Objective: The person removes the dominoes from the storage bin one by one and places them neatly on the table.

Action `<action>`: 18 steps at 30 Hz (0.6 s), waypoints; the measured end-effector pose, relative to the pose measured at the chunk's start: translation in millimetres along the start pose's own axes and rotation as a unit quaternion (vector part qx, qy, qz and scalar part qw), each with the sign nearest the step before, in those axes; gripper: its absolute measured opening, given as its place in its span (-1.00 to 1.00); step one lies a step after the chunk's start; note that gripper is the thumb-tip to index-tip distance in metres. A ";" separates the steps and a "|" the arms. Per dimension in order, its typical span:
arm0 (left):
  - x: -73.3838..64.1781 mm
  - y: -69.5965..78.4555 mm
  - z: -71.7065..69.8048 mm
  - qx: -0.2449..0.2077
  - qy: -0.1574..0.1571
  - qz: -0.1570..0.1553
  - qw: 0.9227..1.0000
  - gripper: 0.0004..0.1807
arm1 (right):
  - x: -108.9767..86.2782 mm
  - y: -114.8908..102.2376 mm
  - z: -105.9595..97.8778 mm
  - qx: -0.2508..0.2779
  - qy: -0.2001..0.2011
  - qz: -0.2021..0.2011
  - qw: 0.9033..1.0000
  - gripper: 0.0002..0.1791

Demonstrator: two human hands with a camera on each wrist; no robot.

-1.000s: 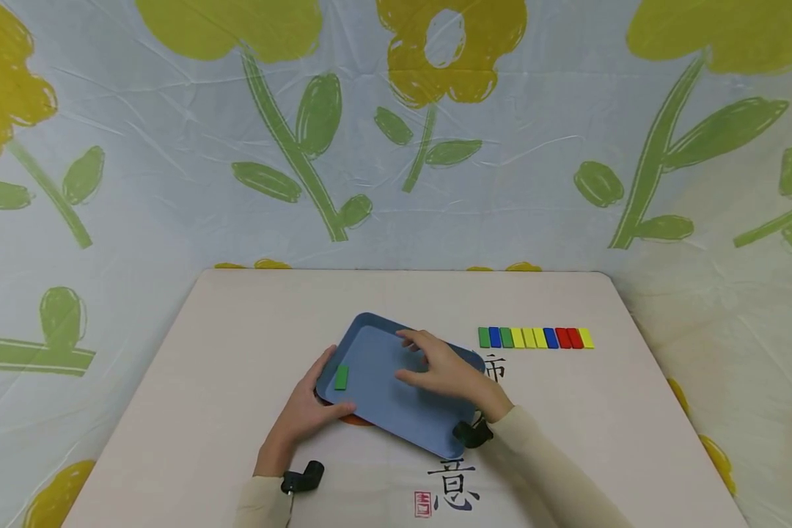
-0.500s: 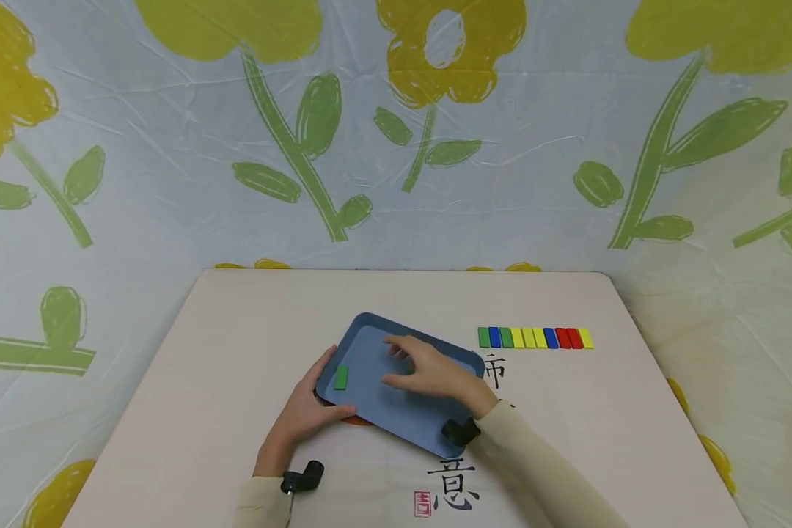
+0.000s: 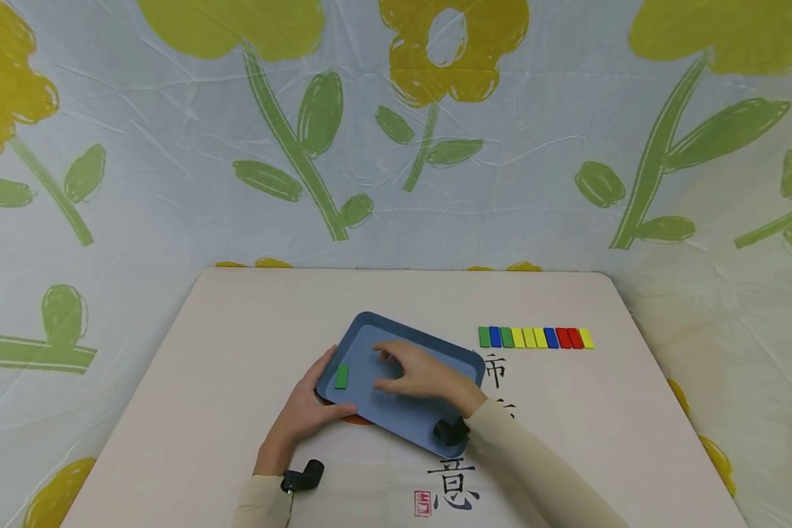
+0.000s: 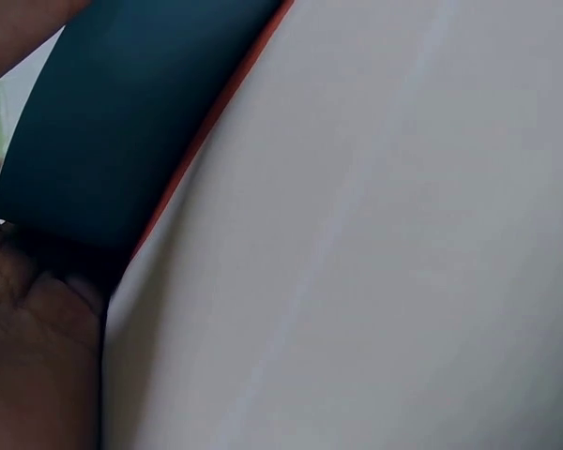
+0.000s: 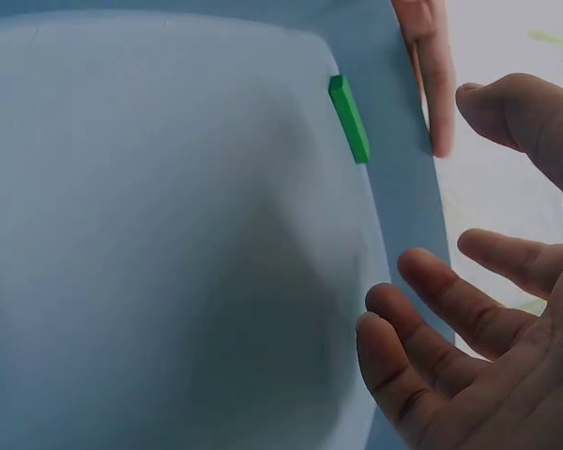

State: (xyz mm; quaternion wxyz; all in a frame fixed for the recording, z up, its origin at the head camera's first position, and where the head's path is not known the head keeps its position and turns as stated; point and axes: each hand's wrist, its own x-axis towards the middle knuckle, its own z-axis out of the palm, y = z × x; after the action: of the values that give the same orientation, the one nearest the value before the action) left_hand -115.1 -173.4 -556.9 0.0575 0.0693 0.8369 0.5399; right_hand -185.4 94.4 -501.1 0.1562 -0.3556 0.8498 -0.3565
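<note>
A blue rectangular tray (image 3: 363,352) lies at a slant on the table, with a green tile (image 3: 341,377) near its left end. My left hand (image 3: 306,403) holds the tray's left corner, thumb along the near rim and fingers along the left side. In the left wrist view the palm (image 4: 38,356) is against the tray's outer wall (image 4: 122,112). Above the tray's middle is my right hand (image 3: 416,370), thumb and fingers spread and loosely bent, nothing between them. The right wrist view shows the green tile (image 5: 349,117) apart from those fingers.
A row of green, blue, yellow and red tiles (image 3: 534,338) lies at the back right of the table. An orange-red edge (image 3: 356,420) peeks out under the tray. Black characters (image 3: 455,484) and a red seal mark (image 3: 422,504) are on the table's surface. Flower-printed cloth (image 3: 534,183) surrounds it.
My right hand has moved left over the tray, closer to the green tile. The left hand, the tray and the tiles have stayed in place.
</note>
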 end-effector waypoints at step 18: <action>0.7 0.5 0.8 -0.002 -0.002 0.005 1.000 0.22 | 21.9 -8.9 21.4 -0.046 -0.023 -0.015 0.999 -0.29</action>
State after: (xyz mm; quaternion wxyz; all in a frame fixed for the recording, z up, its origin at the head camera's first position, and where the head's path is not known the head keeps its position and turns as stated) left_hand -115.6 -172.4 -556.8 0.0565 0.0749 0.8350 0.5422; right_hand -185.2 63.8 -509.9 0.1534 -0.3831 0.8562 -0.3110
